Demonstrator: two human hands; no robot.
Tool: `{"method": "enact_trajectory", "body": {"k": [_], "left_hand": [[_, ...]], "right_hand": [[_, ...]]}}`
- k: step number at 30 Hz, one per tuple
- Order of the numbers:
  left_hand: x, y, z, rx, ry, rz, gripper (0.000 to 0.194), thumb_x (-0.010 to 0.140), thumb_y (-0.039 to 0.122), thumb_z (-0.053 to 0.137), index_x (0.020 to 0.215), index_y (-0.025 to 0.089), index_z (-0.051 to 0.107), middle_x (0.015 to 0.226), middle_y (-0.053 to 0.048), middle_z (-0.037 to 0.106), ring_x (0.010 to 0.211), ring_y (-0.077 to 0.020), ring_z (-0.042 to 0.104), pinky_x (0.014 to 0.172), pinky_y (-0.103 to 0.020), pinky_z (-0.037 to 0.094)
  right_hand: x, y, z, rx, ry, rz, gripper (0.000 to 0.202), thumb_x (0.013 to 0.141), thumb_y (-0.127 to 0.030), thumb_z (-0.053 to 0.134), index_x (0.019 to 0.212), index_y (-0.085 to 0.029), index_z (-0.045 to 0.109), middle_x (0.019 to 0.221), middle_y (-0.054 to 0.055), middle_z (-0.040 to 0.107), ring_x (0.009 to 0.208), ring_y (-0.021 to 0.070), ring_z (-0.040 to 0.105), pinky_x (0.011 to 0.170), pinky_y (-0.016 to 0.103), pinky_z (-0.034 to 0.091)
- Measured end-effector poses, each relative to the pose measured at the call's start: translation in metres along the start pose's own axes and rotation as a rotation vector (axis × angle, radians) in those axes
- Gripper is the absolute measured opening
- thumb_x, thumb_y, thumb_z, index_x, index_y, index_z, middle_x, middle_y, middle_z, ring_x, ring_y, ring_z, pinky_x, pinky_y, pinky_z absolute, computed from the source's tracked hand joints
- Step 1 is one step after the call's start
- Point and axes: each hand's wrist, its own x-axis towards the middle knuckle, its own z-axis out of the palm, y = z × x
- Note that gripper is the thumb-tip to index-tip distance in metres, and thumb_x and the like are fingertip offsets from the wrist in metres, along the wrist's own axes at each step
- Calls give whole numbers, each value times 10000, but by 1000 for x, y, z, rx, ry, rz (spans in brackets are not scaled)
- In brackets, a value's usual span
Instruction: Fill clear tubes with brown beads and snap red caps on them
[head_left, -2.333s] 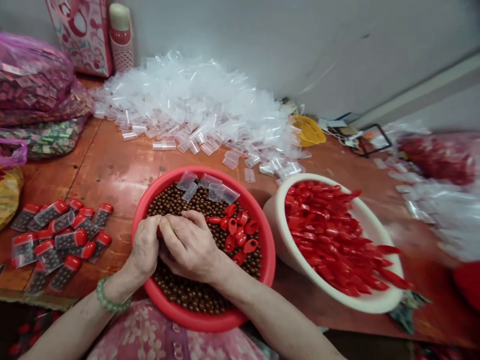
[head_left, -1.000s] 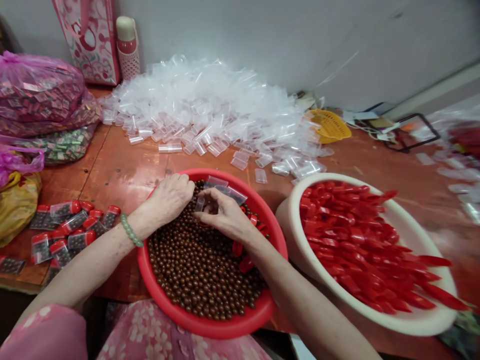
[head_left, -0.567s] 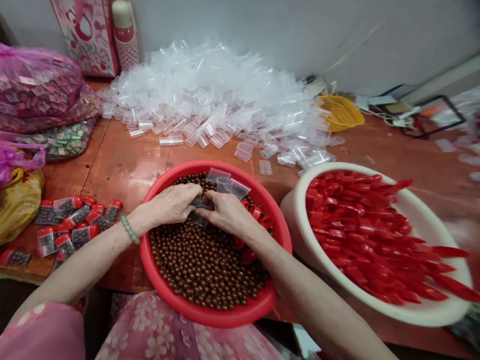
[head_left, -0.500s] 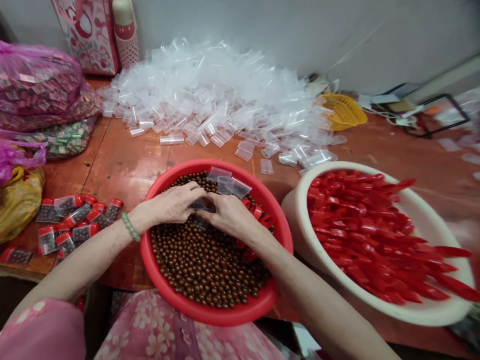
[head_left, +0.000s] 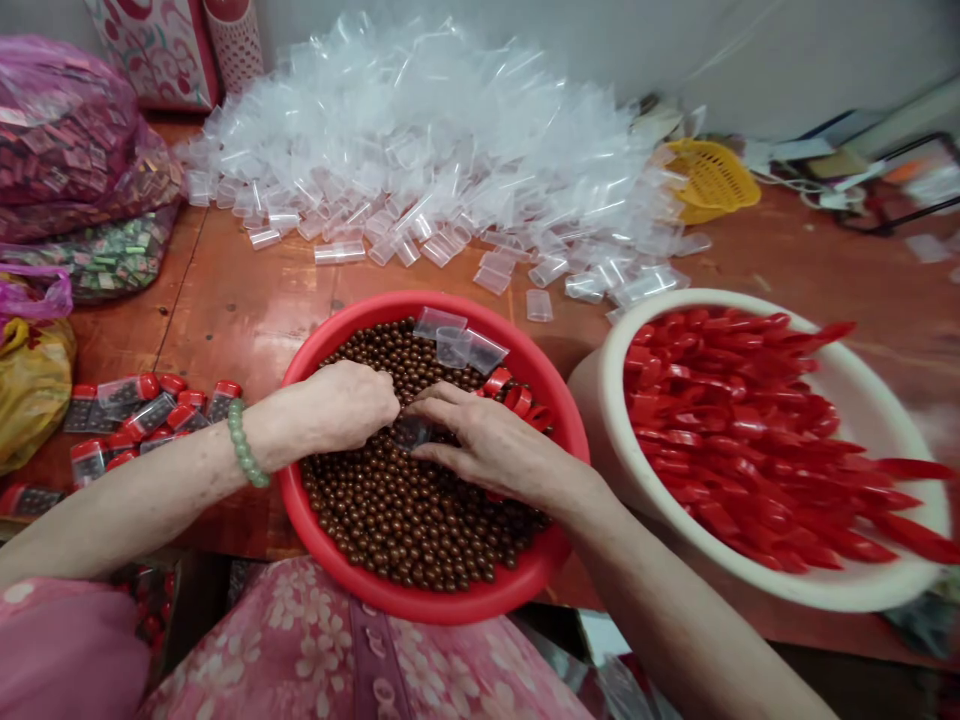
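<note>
A red basin (head_left: 433, 605) holds many small brown balls (head_left: 420, 530). My left hand (head_left: 349, 405), with a green bead bracelet (head_left: 246, 445) at its wrist, is closed over the balls; what its fingers hold, if anything, is hidden. Beside it, my right hand (head_left: 480, 435) has its thumb and fingers around a clear plastic tube (head_left: 412, 432) among the balls. More clear tubes (head_left: 461, 345) lie at the basin's back edge. Red plastic pieces (head_left: 517, 400) sit inside on the right, partly behind my right hand.
A white basin (head_left: 615, 400) of red plastic pieces stands at the right. Behind is a heap of clear tubes (head_left: 450, 150), with a yellow basket (head_left: 712, 180) beside it. Filled red-capped tubes (head_left: 150, 415) and bulging plastic bags (head_left: 60, 150) are at the left.
My hands have moved apart slightly; the left one is now closed in a fist shape. The whole view has shifted, so the heap and basins appear higher.
</note>
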Motion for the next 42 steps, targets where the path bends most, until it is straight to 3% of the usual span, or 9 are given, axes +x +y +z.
{"method": "enact_trajectory", "body": {"k": [3,6,12,16,21,26,31,36,42], "left_hand": [[-5,2,10,10,67,55,181,817,92,531,928,63,672,975,-169,646,780,-242,665,670,-338,508],[-11,2,16,-90,42,16,217,830,140,555,1002,58,657,1043,-174,633,814,-242,670,694,-334,519],[-17,-1,20,-242,23,-6,244,902,287,538,1019,114,664,1006,-124,650,928,-243,657,808,-337,521],[-16,-2,21,-252,47,-24,278,849,351,613,981,112,662,946,-115,679,869,-251,661,757,-339,518],[-19,-1,12,12,105,-155,192,860,117,479,889,68,663,859,-158,675,795,-281,656,631,-356,470],[-15,7,9,58,50,-139,253,864,19,413,841,80,658,850,-161,698,809,-279,669,631,-353,453],[-8,14,22,-121,10,10,156,819,81,523,794,108,675,754,-125,701,756,-249,679,638,-331,465],[-13,9,27,-303,-61,48,132,759,205,608,841,124,672,832,-102,703,771,-232,658,659,-308,469],[-18,-1,25,-509,-21,90,199,756,280,638,907,152,620,815,-35,654,720,-181,595,629,-269,418]], "right_hand": [[1,2,0,-82,-22,-91,236,840,-191,650,1073,-219,673,1001,72,579,935,223,590,822,358,488],[4,3,0,-148,-60,-140,334,772,-101,670,1075,-239,686,955,65,552,888,217,561,789,343,478],[13,-3,-2,-207,-165,-108,365,719,-23,602,1043,-183,656,953,86,554,861,222,560,777,344,477],[17,-4,-7,-205,-111,-86,374,718,-26,569,1069,-150,610,969,95,550,888,232,553,792,349,474],[32,-10,-11,-422,28,-29,314,758,33,467,1004,-118,591,986,150,558,898,283,527,759,387,450],[44,-21,3,-561,-23,-82,251,876,-22,407,1005,-104,606,994,161,588,908,295,533,781,409,448],[35,-21,8,-347,-238,-86,286,813,-9,486,1059,-104,597,1073,137,600,993,251,571,899,360,467],[36,-12,-7,-134,-442,-17,403,693,-51,589,1093,-104,590,1088,122,614,949,232,611,848,314,486],[45,14,-16,330,-640,13,455,654,-184,716,1097,-162,614,980,13,683,873,189,629,771,260,490]]}}
